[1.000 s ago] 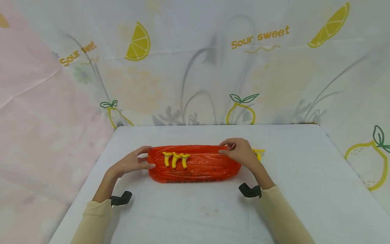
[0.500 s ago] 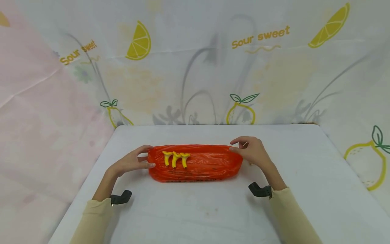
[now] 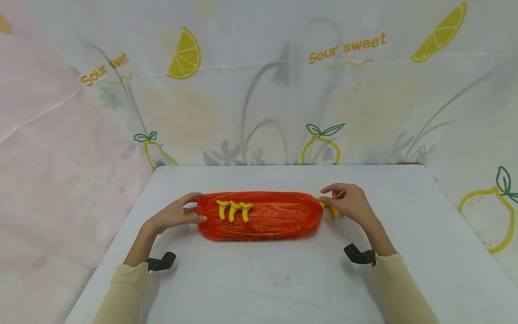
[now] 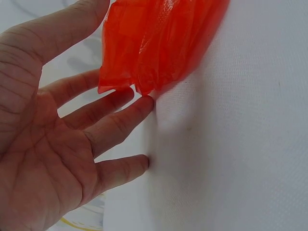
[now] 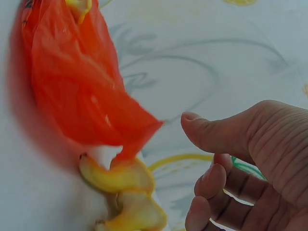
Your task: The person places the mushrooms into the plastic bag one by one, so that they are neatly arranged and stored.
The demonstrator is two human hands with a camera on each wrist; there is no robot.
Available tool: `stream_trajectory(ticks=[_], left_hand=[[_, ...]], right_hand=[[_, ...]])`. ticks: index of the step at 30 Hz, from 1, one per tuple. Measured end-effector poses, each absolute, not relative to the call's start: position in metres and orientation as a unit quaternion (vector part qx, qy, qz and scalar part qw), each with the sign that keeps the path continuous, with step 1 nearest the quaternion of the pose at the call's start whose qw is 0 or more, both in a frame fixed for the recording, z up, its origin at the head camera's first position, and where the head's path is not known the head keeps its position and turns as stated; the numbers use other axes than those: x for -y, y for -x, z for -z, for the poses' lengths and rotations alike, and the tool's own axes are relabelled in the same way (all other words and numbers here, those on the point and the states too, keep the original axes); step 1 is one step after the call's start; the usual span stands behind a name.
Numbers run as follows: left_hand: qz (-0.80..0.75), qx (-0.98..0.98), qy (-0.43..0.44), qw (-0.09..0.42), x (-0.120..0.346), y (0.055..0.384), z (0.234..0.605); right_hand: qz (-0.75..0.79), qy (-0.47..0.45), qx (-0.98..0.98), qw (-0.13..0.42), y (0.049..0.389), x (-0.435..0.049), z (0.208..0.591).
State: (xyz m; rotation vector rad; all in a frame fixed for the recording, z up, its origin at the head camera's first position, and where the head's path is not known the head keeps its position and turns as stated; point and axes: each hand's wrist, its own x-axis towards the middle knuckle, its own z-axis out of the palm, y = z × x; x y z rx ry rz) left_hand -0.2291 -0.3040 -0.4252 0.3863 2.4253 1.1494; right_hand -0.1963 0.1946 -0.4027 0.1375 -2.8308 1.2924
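Long red plastic bag (image 3: 279,216) lies on white-covered table (image 3: 251,279)

From the bag's middle in the head view, the person's left hand (image 3: 175,217) is at nine o'clock, thumb and fingers spread apart and touching the bag's crinkled end. Toward three o'clock, the right hand (image 3: 349,202) holds nothing: its fingers are loosely bent, the thumb apart from them and from the bag's corner. Three small yellow banana-shaped pieces (image 3: 232,210) sit in a row on the bag, toward ten o'clock. More yellow banana-shaped pieces (image 5: 118,178), partly hidden in the head view, lie near the right hand. At twelve o'clock hangs pale lemon-printed cloth (image 3: 263,99).
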Motion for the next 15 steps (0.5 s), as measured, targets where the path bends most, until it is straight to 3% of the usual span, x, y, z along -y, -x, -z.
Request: stream_trajectory(ticks=[15], left_hand=[[-0.426,-0.868,-0.138,0.215,0.303,0.228,0.424]], right_hand=[[-0.407,-0.019,0.913,0.015,0.193,-0.221,0.418]])
